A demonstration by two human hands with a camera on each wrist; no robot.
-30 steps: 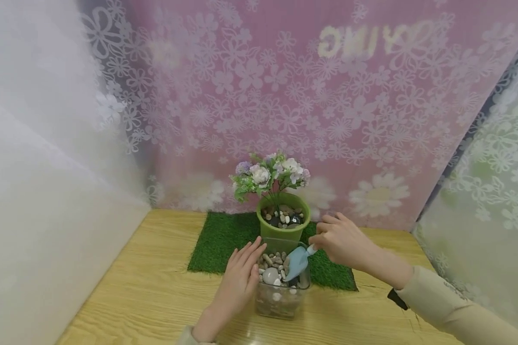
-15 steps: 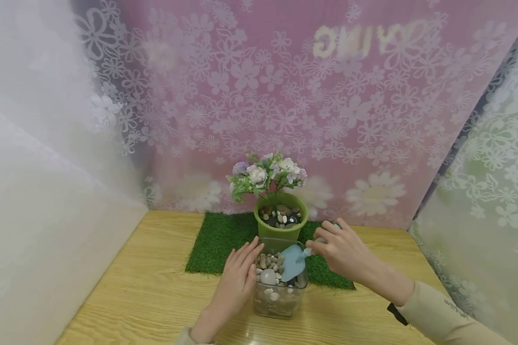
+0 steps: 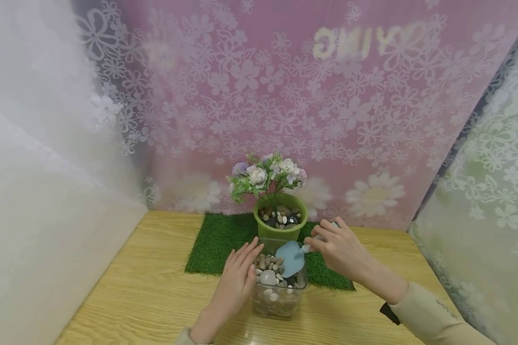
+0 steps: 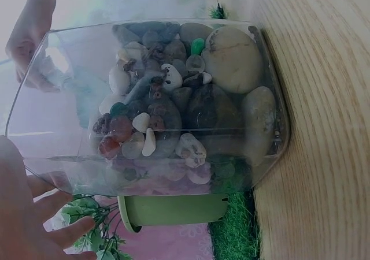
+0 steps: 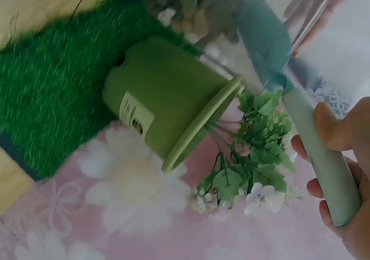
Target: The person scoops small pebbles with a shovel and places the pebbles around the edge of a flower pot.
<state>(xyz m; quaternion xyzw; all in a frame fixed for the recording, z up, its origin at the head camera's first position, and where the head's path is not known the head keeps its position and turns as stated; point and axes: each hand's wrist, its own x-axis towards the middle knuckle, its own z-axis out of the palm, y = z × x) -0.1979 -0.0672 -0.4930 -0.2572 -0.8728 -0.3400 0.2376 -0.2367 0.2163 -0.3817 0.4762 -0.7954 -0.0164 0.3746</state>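
Observation:
My right hand (image 3: 343, 249) grips the pale handle of a small blue garden trowel (image 3: 291, 259). The trowel's blade is tilted inside a clear plastic container (image 3: 280, 310), over the stones. Mixed pebbles (image 4: 167, 98) fill its lower part, from large tan stones to small white, red and green ones. Against the container's left side rests my left hand (image 3: 237, 278), fingers extended along the rim. Just behind the container stands a green flowerpot (image 5: 167, 92) with white and purple flowers (image 3: 267, 175) and a layer of stones on top.
A mat of artificial grass (image 3: 222, 244) lies under the pot on the wooden table (image 3: 147, 287). A pink floral curtain (image 3: 263, 96) hangs close behind, and pale panels (image 3: 60, 191) close in the left and right sides.
The trowel blade has shifted slightly up and turned flatter within the container, the right hand moving with it. The left hand keeps its place at the container; the head view has shifted a little.

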